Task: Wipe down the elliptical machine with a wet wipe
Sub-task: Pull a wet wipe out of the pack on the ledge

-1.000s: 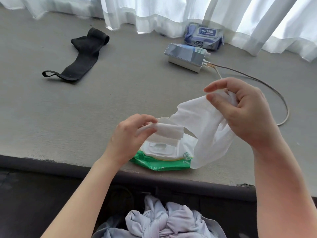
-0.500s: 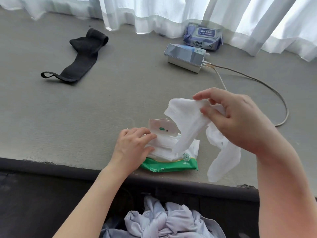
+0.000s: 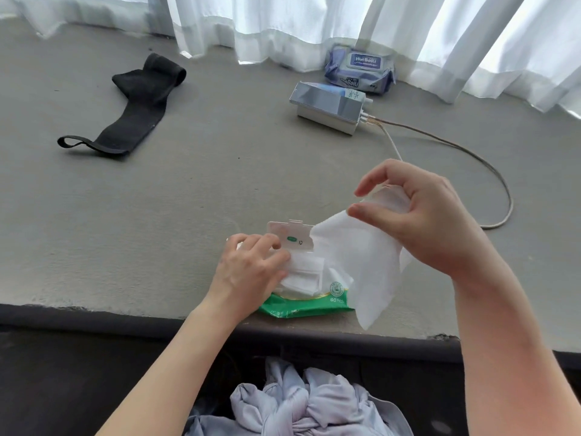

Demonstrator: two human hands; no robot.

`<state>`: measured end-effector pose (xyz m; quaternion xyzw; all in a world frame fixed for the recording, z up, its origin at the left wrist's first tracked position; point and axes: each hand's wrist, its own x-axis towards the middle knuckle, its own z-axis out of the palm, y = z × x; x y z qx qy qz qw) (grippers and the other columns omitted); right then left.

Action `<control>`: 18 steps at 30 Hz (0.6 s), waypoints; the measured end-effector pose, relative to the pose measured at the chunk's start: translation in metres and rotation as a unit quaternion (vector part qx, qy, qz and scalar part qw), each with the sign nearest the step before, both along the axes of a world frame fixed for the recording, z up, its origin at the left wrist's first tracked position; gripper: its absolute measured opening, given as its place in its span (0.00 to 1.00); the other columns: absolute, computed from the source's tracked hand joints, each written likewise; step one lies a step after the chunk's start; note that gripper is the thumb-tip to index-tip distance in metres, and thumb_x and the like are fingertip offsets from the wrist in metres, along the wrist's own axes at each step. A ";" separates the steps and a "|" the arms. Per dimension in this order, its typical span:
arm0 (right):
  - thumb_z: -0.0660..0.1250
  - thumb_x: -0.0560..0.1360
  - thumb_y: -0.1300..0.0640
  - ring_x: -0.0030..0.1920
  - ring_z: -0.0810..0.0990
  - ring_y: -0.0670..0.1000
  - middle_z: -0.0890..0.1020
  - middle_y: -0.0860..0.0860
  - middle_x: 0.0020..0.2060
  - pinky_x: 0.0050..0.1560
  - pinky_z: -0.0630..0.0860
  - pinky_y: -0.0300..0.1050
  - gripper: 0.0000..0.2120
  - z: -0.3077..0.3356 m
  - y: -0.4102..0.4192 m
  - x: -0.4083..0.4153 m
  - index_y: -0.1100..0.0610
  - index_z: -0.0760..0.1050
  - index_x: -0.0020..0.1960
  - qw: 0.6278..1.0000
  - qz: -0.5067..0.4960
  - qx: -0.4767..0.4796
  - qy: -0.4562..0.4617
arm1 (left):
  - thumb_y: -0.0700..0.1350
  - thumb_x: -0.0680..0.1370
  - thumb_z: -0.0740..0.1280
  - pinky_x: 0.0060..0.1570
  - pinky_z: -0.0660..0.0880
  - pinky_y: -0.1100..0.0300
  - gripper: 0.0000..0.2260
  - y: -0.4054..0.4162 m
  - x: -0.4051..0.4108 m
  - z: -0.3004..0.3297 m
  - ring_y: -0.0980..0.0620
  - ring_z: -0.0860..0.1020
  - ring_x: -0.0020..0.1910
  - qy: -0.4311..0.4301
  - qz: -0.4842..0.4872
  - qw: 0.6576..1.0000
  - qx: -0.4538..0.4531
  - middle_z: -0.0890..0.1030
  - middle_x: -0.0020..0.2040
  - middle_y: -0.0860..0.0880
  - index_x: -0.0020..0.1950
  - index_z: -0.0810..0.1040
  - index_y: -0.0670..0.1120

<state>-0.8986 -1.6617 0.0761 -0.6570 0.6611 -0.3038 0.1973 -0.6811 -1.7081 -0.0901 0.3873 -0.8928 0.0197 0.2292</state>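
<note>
The wet wipe (image 3: 355, 262) hangs from the right hand (image 3: 418, 221), above the near edge of the grey surface (image 3: 157, 231). Far left lies a black strap (image 3: 132, 108). The left hand (image 3: 251, 272) presses flat-fingered, grip released, on the next sheet in the green wipe pack (image 3: 301, 306), its lid (image 3: 290, 236) up. The right grip pinches the wipe's top. Behind sit a silver box (image 3: 327, 107) and a blue wipe pack (image 3: 360, 69).

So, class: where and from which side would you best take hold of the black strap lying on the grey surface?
Hook a finger through the small loop at the near-left end of the black strap, coming from above. The band lies flat, but the loop stands open.
</note>
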 end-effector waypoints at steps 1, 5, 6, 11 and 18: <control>0.75 0.68 0.49 0.36 0.75 0.49 0.78 0.50 0.33 0.40 0.72 0.44 0.08 0.000 0.000 -0.001 0.46 0.77 0.44 1.000 0.004 0.007 -0.010 | 0.47 0.65 0.80 0.47 0.65 0.55 0.11 0.001 -0.002 -0.001 0.49 0.79 0.39 0.001 -0.004 1.000 0.001 0.80 0.44 0.51 0.42 0.81 0.50; 0.72 0.69 0.58 0.35 0.74 0.52 0.76 0.53 0.35 0.37 0.71 0.46 0.11 0.001 0.001 -0.001 0.43 0.76 0.45 0.999 0.009 0.009 -0.039 | 0.40 0.64 0.78 0.45 0.67 0.55 0.10 -0.001 -0.008 -0.005 0.49 0.79 0.36 0.006 0.000 1.000 -0.005 0.80 0.38 0.53 0.38 0.79 0.49; 0.70 0.69 0.58 0.35 0.74 0.53 0.76 0.53 0.35 0.37 0.71 0.46 0.11 0.001 0.002 -0.002 0.43 0.76 0.46 0.999 0.012 0.009 -0.039 | 0.39 0.65 0.76 0.45 0.68 0.55 0.09 -0.001 -0.008 -0.005 0.49 0.79 0.36 0.012 0.005 1.000 -0.012 0.80 0.38 0.53 0.38 0.79 0.49; 0.68 0.72 0.54 0.42 0.75 0.42 0.78 0.44 0.42 0.41 0.69 0.31 0.10 0.001 0.003 -0.002 0.41 0.76 0.49 0.999 0.017 -0.011 -0.036 | 0.44 0.77 0.64 0.46 0.65 0.57 0.05 0.003 -0.006 0.011 0.50 0.79 0.37 0.159 0.026 0.986 0.042 0.81 0.37 0.54 0.43 0.78 0.48; 0.72 0.72 0.64 0.44 0.80 0.35 0.83 0.39 0.40 0.48 0.68 0.25 0.08 -0.005 -0.003 0.005 0.52 0.81 0.46 0.997 0.013 -0.044 -0.055 | 0.45 0.79 0.64 0.46 0.71 0.54 0.03 0.000 0.003 0.047 0.55 0.78 0.41 0.273 -0.020 0.959 0.078 0.82 0.42 0.54 0.48 0.76 0.52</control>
